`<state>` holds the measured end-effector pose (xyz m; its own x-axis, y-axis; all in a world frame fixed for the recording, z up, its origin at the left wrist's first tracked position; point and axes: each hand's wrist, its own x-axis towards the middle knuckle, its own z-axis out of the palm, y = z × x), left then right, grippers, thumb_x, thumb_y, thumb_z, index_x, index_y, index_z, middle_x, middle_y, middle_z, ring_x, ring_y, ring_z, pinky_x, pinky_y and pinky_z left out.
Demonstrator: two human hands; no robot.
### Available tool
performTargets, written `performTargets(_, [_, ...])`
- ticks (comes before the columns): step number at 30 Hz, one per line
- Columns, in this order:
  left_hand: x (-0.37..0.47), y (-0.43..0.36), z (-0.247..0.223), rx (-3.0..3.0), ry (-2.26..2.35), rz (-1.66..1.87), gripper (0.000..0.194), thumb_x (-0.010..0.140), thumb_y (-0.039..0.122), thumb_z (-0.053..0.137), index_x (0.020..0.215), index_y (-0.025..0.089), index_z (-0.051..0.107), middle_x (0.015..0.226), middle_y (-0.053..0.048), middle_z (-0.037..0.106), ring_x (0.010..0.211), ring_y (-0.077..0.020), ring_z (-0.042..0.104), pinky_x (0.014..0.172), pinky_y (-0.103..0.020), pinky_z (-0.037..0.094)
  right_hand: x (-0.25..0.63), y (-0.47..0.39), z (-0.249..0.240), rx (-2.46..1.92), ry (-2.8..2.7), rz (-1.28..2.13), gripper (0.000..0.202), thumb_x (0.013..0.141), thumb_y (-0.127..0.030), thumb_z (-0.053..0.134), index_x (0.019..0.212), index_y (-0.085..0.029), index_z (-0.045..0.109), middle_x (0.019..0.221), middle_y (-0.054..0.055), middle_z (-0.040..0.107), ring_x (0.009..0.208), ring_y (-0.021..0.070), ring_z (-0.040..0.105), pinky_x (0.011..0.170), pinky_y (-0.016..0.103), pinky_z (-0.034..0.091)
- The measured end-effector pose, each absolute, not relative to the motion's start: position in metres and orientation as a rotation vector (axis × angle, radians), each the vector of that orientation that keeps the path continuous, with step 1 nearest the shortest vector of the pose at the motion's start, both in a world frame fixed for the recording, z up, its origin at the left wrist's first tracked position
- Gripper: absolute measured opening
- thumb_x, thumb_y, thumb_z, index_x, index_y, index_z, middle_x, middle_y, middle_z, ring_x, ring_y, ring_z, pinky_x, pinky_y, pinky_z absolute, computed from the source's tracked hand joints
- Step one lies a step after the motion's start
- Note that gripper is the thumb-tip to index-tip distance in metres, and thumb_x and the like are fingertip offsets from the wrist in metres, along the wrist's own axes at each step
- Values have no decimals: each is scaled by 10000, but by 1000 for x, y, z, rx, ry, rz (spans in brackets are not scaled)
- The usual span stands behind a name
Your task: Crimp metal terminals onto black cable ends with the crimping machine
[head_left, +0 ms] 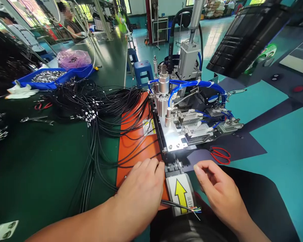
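My left hand (143, 183) rests on the orange plate (131, 144) with its fingers curled down. It is closed on a black cable (173, 203), which comes out beside the wrist. Coloured stripped wires (197, 210) fan out at the cable's end, over a white plate with a yellow arrow (181, 193). The left fingertips are hidden by the hand itself, beside a small dark metal track (175, 168). My right hand (218, 191) hovers to the right of the track, thumb and forefinger pinched together. What lies between them, if anything, cannot be made out.
A pneumatic machine (171, 131) with blue hoses stands ahead. Red-handled scissors (221, 155) lie at its right. Black cables (126, 101) spread leftward over the green table (60, 158). Beyond are blue trays (50, 79), wrenches (36, 119) and a blue stool (143, 69). Two people sit far left.
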<state>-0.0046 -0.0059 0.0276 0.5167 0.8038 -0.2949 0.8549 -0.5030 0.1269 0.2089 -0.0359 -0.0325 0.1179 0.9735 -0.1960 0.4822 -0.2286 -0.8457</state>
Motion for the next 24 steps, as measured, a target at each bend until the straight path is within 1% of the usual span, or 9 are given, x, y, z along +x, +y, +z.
performTargets(2, [-5, -5, 33, 2469, 1357, -294, 229, 883, 244, 570, 1077, 128, 611, 1086, -124, 591, 1005, -281, 543, 885, -473, 492, 210, -40, -33, -1765, -1413, 1112, 328, 922, -541, 536, 891, -222, 604, 689, -14, 572, 577, 110, 507, 511, 179, 422])
performTargets(4, [-5, -7, 34, 2408, 1233, -358, 158, 896, 290, 575, 980, 161, 612, 1000, -80, 611, 910, -246, 567, 821, -426, 513, 211, -43, -34, -1716, -1391, 1236, 353, 924, -562, 524, 891, -219, 601, 707, -10, 582, 549, 102, 494, 474, 172, 416])
performTargets(7, [-4, -16, 26, 2496, 1047, -389, 158, 886, 315, 583, 950, 171, 596, 937, -59, 626, 833, -240, 574, 740, -401, 518, 211, -46, -34, -1673, -1372, 1371, 385, 922, -588, 513, 891, -211, 588, 709, -3, 579, 514, 95, 467, 438, 175, 405])
performTargets(11, [-3, -20, 18, 2592, 852, -356, 83, 864, 163, 531, 921, 171, 590, 858, -50, 639, 758, -210, 575, 691, -338, 493, 209, -46, -27, -1670, -1363, 1388, 399, 911, -597, 531, 871, -203, 581, 711, 3, 560, 570, 108, 489, 502, 183, 437])
performTargets(16, [-9, -12, 31, 2403, 849, -101, 110, 878, 143, 525, 934, 186, 609, 873, -45, 666, 738, -163, 615, 669, -253, 488, 209, -47, -22, -1646, -1333, 1430, 402, 936, -586, 493, 850, -203, 577, 683, 2, 527, 580, 116, 477, 497, 194, 419])
performTargets(18, [-11, -10, 33, 2370, 873, -2, 117, 895, 149, 504, 907, 187, 614, 846, -42, 667, 712, -155, 618, 647, -241, 482, 213, -48, -26, -1595, -1383, 1478, 367, 949, -566, 483, 932, -215, 591, 725, 11, 554, 611, 132, 511, 505, 203, 442])
performTargets(21, [-12, -11, 28, 2349, 881, 36, 107, 893, 157, 517, 857, 188, 613, 790, -30, 662, 676, -150, 615, 617, -231, 469, 222, -50, -32, -1487, -1476, 1535, 321, 966, -494, 501, 1176, -263, 575, 932, 39, 625, 767, 162, 603, 629, 224, 522])
performTargets(22, [-12, -11, 25, 2348, 889, 29, 98, 886, 156, 526, 850, 189, 611, 777, -25, 658, 665, -148, 612, 609, -230, 464, 225, -51, -33, -1436, -1509, 1559, 322, 975, -469, 495, 1225, -278, 565, 955, 40, 628, 786, 163, 612, 661, 230, 533])
performTargets(24, [-12, -13, 22, 2360, 917, 0, 77, 873, 156, 540, 851, 193, 603, 770, -19, 650, 653, -149, 603, 597, -234, 455, 229, -51, -32, -1342, -1538, 1619, 314, 996, -428, 462, 1262, -299, 570, 923, 37, 627, 763, 158, 614, 674, 236, 542])
